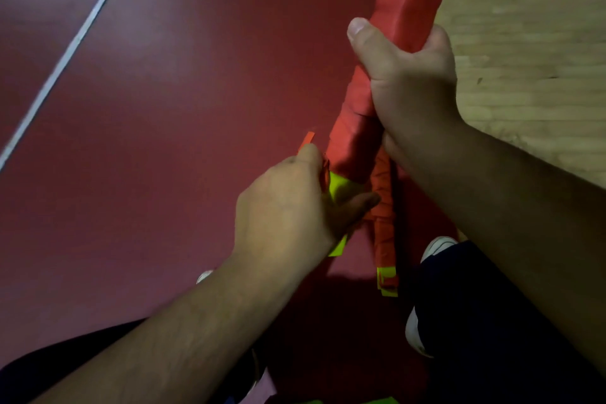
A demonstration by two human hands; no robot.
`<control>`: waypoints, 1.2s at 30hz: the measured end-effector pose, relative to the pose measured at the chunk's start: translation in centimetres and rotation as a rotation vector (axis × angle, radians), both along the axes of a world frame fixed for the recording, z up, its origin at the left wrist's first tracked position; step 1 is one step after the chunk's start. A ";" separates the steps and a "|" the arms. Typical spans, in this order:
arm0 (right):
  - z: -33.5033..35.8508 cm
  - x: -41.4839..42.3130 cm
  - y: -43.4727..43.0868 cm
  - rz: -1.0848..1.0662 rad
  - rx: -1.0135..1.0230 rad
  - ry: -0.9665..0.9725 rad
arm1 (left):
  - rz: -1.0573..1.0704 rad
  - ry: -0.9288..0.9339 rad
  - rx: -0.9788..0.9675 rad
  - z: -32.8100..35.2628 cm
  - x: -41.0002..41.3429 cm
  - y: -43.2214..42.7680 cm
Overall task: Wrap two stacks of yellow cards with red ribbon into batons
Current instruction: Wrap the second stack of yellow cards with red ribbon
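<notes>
Two floor surfaces fill the view: a dark red floor (147,108) crossed by white lines (65,56) on the left and centre, and a pale wooden floor (524,26) at the upper right. Both bare forearms reach in from the bottom edge, above dark trousers (492,305).

Between the two floors a long baton (403,0) slants from the top edge down toward the middle, almost wholly wound in red ribbon. Only at its lower end do the yellow cards (341,188) show bare. The right hand (410,82) grips this baton around its middle, with the thumb laid up its left side and the fingers curled round the far side. The left hand (288,207) is at the baton's lower end. Its thumb pinches the loose ribbon end (308,138), which sticks up as a short orange-red tab, and a finger reaches across beneath the yellow part.

A second baton (383,216), thinner and also wound in red, hangs just right of the first from under the heel of the right hand. I cannot tell whether that hand holds it too. A bit of yellow shows at its bottom tip (387,282).

White shoe tips (437,246) peek out beside the trousers, and a scrap of yellow lies at the bottom edge (383,400).
</notes>
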State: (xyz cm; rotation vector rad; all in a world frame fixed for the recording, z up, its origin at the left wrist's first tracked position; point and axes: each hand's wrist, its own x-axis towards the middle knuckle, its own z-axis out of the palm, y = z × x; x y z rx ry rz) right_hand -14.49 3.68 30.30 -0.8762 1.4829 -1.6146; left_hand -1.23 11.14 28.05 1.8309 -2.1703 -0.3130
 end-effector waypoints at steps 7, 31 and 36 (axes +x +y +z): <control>0.9 -0.2 0.1 0.074 0.046 -0.184 | 0.011 0.088 -0.053 0.6 0.7 -1.3; 1.9 -1.4 -0.4 0.585 0.016 -0.805 | -0.463 0.738 0.807 2.0 6.3 -4.1; 1.4 -0.8 0.1 0.664 0.045 -0.655 | -0.518 0.610 0.786 2.2 6.2 -4.0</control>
